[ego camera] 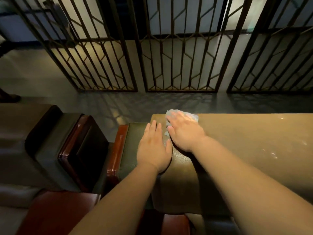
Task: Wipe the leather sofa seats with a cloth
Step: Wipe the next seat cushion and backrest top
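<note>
I see two bare forearms reaching forward from the bottom of my view, each ending in a hand. No sleeve shows on either arm, up to the frame's lower edge. The left hand [153,146] and the right hand [183,131] wear no gloves. I can make out no rings, watch, bracelet or other markings on wrists or fingers in this dim, warm light.

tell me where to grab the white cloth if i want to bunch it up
Take the cloth by the crumpled edge that sticks out past the right hand, at the far edge of the sofa cushion. That hand lies flat on the rest, so curl its fingers down and pull the loose folds in. The left hand rests flat beside it.
</note>
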{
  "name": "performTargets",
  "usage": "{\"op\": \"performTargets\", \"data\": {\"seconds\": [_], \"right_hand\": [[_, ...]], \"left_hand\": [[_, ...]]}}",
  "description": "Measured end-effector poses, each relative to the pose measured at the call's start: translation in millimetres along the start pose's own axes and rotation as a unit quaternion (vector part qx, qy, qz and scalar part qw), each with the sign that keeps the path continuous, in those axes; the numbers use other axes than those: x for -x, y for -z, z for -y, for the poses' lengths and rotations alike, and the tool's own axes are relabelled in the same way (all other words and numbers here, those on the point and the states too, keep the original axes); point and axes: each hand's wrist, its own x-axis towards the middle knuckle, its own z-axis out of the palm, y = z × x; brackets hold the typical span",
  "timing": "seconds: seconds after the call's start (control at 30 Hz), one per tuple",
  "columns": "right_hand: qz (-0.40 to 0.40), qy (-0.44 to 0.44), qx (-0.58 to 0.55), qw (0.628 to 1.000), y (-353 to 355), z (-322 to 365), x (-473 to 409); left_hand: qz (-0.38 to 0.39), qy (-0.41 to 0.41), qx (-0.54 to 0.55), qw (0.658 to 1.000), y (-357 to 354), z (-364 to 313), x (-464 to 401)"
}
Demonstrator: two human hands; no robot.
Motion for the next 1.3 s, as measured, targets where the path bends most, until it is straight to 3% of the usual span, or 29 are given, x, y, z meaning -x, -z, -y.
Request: {"op": "performTargets", "data": {"seconds": [0.17,0.37,0.57,0.67,0.87,1.03,1.17,1.3], "right_hand": [[0.021,0.080,0.015,0.996,3,-9,65],[0.017,0.006,0.027,0.999,5,1,-47],[0.046,0.132,-0.005,0.990,3,-6,41],[0.055,0.113,0.017,0.992,10,-20,31],[0.034,0.035,0.019,0.999,-1,23,-61],[0.021,0.123,0.016,0.992,0,-15,63],[-0.006,0.022,0.052,0.998,13,-71,105],[-0.051,-0.125,0.048,0.990,2,-32,65]], "left_hand": [[0.007,0.002,0.009,1.000,-3,3,-2],[-0.020,0.013,0.005,1.000,-10,7,-1],[-0.005,0.032,0.066,0.997,-3,6,4],[-0.001,0.026,0.055,0.998,-5,7,2],[-0.002,0.049,0.070,0.996,0,1,7],[0.022,0.043,0.034,0.998,-1,2,5],[0.011,0.021,0.006,1.000,-7,5,2],[0.002,0.027,0.019,0.999,-7,5,3]]}}
